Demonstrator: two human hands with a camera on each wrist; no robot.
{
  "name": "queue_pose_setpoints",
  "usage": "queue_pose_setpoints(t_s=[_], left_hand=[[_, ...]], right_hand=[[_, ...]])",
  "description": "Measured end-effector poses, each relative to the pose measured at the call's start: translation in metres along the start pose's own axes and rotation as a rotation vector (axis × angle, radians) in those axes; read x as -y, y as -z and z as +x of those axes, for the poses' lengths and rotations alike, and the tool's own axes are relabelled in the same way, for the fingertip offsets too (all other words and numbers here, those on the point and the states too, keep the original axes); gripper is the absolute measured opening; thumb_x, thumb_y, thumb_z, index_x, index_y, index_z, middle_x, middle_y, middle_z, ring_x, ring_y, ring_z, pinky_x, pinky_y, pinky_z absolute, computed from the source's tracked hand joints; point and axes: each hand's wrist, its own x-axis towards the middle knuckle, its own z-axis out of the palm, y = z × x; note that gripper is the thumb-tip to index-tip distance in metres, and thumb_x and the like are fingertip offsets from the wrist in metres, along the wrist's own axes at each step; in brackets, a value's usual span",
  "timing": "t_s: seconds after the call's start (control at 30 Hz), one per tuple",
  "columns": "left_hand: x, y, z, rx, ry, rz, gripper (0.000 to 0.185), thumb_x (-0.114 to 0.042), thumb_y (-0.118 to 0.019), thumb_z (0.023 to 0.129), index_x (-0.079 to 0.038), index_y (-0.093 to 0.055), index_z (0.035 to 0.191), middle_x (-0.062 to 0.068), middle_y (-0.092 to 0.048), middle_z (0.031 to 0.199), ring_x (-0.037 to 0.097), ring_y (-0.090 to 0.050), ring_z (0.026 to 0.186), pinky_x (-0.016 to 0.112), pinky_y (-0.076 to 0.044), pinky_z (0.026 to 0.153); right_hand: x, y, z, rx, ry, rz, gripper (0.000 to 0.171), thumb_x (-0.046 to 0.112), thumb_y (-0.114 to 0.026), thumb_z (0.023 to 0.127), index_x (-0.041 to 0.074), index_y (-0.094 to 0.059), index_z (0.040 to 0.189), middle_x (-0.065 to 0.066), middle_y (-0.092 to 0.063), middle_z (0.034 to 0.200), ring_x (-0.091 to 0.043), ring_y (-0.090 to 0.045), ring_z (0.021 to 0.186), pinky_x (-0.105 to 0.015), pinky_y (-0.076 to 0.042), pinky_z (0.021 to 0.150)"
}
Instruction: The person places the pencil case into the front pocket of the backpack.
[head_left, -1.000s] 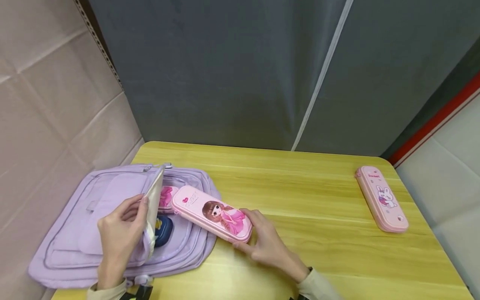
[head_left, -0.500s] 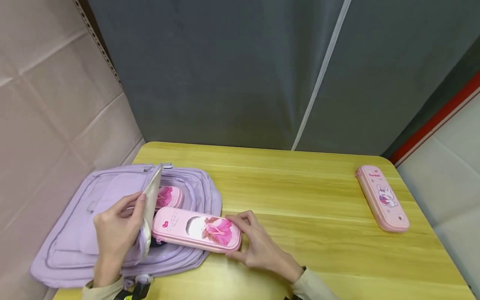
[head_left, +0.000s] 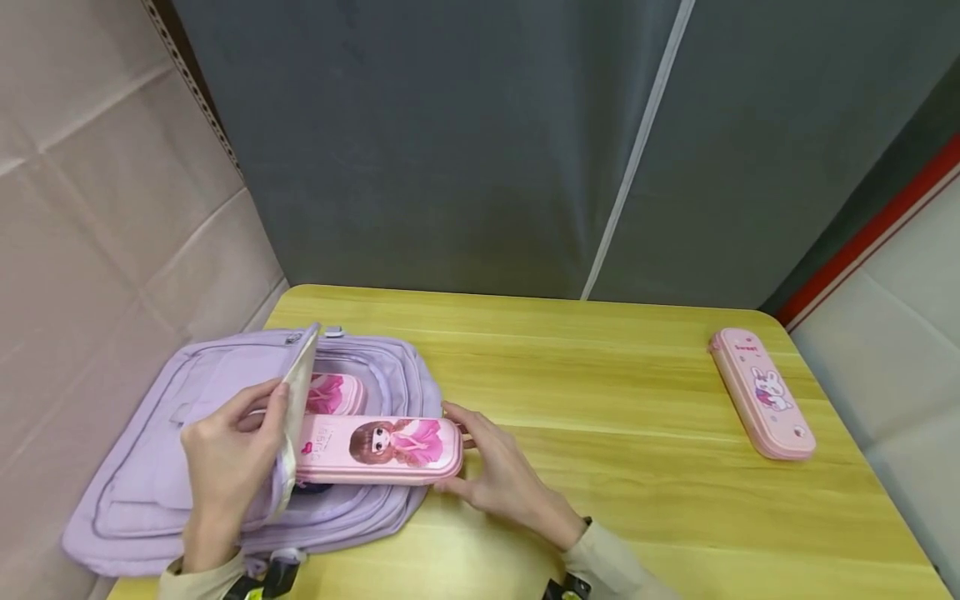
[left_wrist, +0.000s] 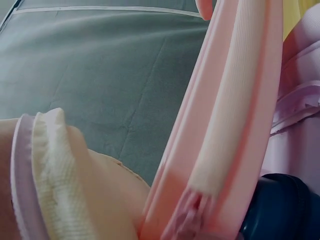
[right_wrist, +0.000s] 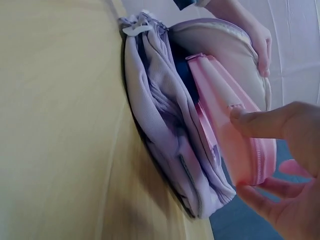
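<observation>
**Doll pencil case half into the lilac backpack**

A lilac backpack (head_left: 172, 467) lies flat at the left edge of the desk (head_left: 615, 400), its front flap (head_left: 296, 417) lifted. The left hand (head_left: 225, 467) grasps that flap, fingers curled over its cream-lined edge, and holds the opening wide. The right hand (head_left: 502, 479) grips the outer end of a pink pencil case with a doll picture (head_left: 378, 450), thumb on one side and fingertips on the other, as the right wrist view shows plainly.

The case lies lengthwise across the bag's opening. Its leading end is tucked under the lifted flap, while more than half of it remains outside, resting on the backpack's lower panel. By my reading it is only partly in: it would need to go deeper before the flap could come down and the zip close.

Inside the opening another pink case (head_left: 333, 393) already sits further back, and a dark blue object (left_wrist: 280, 210) lies just beneath the doll case; what it is cannot be told.

Well apart, near the desk's far right corner, a pink pencil case with a rabbit picture (head_left: 761, 404) lies alone, touched by neither hand. Judging from how things lie, one case is packed, one is midway, and this one is left.
</observation>
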Motion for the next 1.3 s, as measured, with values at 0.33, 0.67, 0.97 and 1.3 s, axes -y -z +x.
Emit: queue_pose_setpoints(t_s=[0.33,0.67,0.97,1.3], left_hand=[[-0.002,-0.004,-0.001,-0.026,-0.01,-0.016,0.011,0.002,-0.078,0.082,0.005,-0.079,0.092,0.027,-0.072,0.071,-0.028,-0.053,0.066,-0.004,-0.046,0.061],[-0.004,-0.005,-0.004,-0.031,-0.026,-0.033,0.011,0.002,-0.078,0.082,0.006,-0.078,0.093,0.028,-0.071,0.071,-0.028,-0.053,0.068,-0.004,-0.046,0.062],[-0.005,-0.003,-0.004,-0.034,-0.022,-0.016,0.013,0.001,-0.078,0.082,0.005,-0.079,0.094,0.027,-0.072,0.073,-0.029,-0.052,0.068,-0.004,-0.046,0.062],[-0.008,0.0,-0.002,-0.008,-0.021,-0.017,0.014,-0.002,-0.075,0.085,0.007,-0.078,0.095,0.027,-0.072,0.073,-0.028,-0.054,0.068,-0.003,-0.048,0.063]], right_hand=[[0.006,-0.016,0.004,-0.035,-0.086,0.244,0.08,-0.006,-0.09,0.067,-0.001,-0.053,0.137,-0.014,-0.05,0.124,-0.031,-0.06,0.122,-0.022,-0.053,0.102],[0.003,-0.036,0.007,0.023,0.049,0.298,0.071,-0.019,-0.076,0.075,-0.003,-0.049,0.139,-0.02,-0.048,0.126,-0.031,-0.057,0.12,-0.024,-0.051,0.104],[0.012,-0.053,0.024,-0.029,0.088,0.198,0.067,-0.008,-0.082,0.076,-0.005,-0.052,0.135,-0.019,-0.055,0.128,-0.029,-0.065,0.114,-0.026,-0.057,0.1],[0.023,-0.077,0.04,-0.119,0.038,0.267,0.076,-0.008,-0.084,0.073,-0.006,-0.046,0.138,-0.019,-0.063,0.118,-0.029,-0.067,0.106,-0.026,-0.06,0.096]])
